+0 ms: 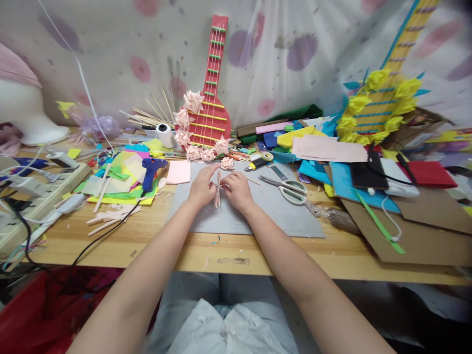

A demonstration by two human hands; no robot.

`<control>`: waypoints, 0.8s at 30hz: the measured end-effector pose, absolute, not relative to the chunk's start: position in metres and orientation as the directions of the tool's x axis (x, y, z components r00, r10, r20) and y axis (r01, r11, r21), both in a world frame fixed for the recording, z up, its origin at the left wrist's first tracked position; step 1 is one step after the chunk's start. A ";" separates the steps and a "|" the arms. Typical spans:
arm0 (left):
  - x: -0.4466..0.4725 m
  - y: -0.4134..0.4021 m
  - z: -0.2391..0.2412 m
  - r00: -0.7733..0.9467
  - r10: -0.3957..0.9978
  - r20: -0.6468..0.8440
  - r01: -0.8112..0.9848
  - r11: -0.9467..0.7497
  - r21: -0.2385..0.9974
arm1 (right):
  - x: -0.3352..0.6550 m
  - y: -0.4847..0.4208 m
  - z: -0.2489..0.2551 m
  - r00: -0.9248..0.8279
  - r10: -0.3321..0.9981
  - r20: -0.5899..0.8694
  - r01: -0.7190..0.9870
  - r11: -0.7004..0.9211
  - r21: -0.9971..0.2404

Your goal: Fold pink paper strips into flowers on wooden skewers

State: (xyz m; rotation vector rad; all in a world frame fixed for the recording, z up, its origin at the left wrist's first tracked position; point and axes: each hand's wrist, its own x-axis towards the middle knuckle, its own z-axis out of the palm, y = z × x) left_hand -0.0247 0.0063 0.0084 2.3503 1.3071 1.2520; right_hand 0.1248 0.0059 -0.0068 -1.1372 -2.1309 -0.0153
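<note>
A narrow bundle of folded pink paper strips [217,199] stands between my hands over the grey cutting mat [283,216]. My left hand [202,188] is closed at its left side, index finger stretched forward, thumb and curled fingers against the paper. From the right, my right hand [238,191] pinches the same strips with its fingertips; the exact grip is partly hidden. Just beyond the fingers lies a small pink paper flower [227,163]. Behind it leans a red cardboard lute [210,115] with strings and pink paper flowers along its left and lower edge.
Scissors [291,189] and a yellow utility knife [259,160] lie right of my hands. To the left are a blue glue gun [151,173] with a trailing cord, a pink paper square [178,172] and a power strip [55,196]. Cardboard [401,236] covers the right side.
</note>
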 end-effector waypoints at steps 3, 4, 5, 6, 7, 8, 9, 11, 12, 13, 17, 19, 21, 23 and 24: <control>-0.024 0.004 0.011 0.291 0.764 0.576 0.622 -0.608 0.493 | 0.125 0.005 -0.006 -0.362 0.725 0.585 0.725 0.614 -0.312; -0.024 0.004 0.011 0.281 0.769 0.574 0.624 -0.601 0.499 | 0.125 0.005 -0.006 -0.361 0.727 0.584 0.724 0.613 -0.316; -0.024 0.003 0.011 0.265 0.774 0.575 0.626 -0.591 0.508 | 0.125 0.005 -0.005 -0.357 0.730 0.583 0.723 0.611 -0.323; -0.025 0.003 0.011 0.248 0.778 0.577 0.628 -0.583 0.516 | 0.125 0.005 -0.005 -0.350 0.735 0.581 0.722 0.607 -0.332; -0.026 0.003 0.012 0.233 0.780 0.580 0.630 -0.576 0.521 | 0.125 0.004 -0.005 -0.341 0.741 0.579 0.722 0.601 -0.343; -0.026 0.003 0.013 0.222 0.781 0.584 0.634 -0.571 0.522 | 0.125 0.004 -0.004 -0.331 0.748 0.576 0.723 0.593 -0.355; -0.028 0.003 0.014 0.216 0.780 0.588 0.641 -0.567 0.517 | 0.126 0.004 -0.004 -0.320 0.754 0.573 0.723 0.586 -0.367; -0.030 0.003 0.019 0.227 0.773 0.592 0.668 -0.566 0.483 | 0.126 0.003 -0.003 -0.301 0.764 0.571 0.721 0.575 -0.388; -0.032 0.002 0.021 0.249 0.767 0.591 0.686 -0.570 0.452 | 0.126 0.003 -0.003 -0.293 0.766 0.572 0.719 0.571 -0.396; -0.033 0.001 0.024 0.283 0.760 0.585 0.704 -0.579 0.412 | 0.127 0.003 -0.003 -0.288 0.768 0.573 0.718 0.569 -0.401; -0.035 -0.002 0.031 0.474 0.718 0.510 0.733 -0.643 0.223 | 0.128 0.003 -0.002 -0.280 0.768 0.575 0.718 0.566 -0.405; -0.033 -0.003 0.033 0.534 0.697 0.479 0.732 -0.665 0.151 | 0.129 0.003 -0.002 -0.270 0.776 0.570 0.725 0.553 -0.410; -0.031 -0.004 0.032 0.557 0.693 0.458 0.736 -0.667 0.114 | 0.130 0.004 -0.001 -0.249 0.789 0.561 0.734 0.532 -0.423; -0.029 -0.005 0.031 0.553 0.707 0.442 0.748 -0.655 0.112 | 0.131 0.004 0.000 -0.228 0.804 0.550 0.739 0.511 -0.440; -0.028 -0.005 0.030 0.547 0.715 0.435 0.753 -0.648 0.119 | 0.131 0.003 0.000 -0.220 0.809 0.545 0.739 0.503 -0.448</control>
